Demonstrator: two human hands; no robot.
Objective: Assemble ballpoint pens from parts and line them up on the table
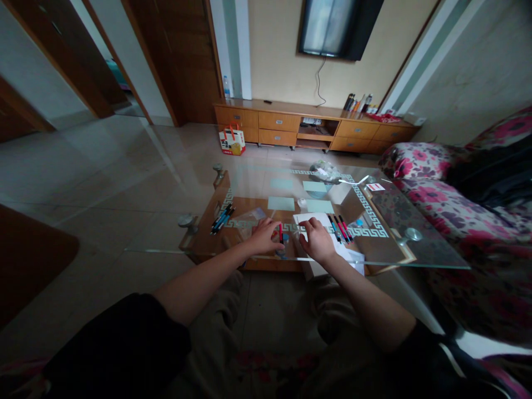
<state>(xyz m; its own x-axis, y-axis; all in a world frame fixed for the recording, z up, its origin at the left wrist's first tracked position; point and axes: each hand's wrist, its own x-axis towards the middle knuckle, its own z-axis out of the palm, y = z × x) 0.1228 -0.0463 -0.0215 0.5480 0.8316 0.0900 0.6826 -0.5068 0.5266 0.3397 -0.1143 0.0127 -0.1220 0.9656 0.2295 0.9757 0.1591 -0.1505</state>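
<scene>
The tabletop [415,252] is made of clear, glossy glass, printed with a pale key-pattern border and carried on shiny metal studs [409,235]. Beneath it a shelf [208,235] of varnished wood is seen. A red pen [281,233] of smooth plastic is held at the fingers [275,235]. Matt white paper [316,220] lies flat. The sofa [424,194] is covered in flowered cloth. The floor [124,183] is laid in polished tile.
</scene>
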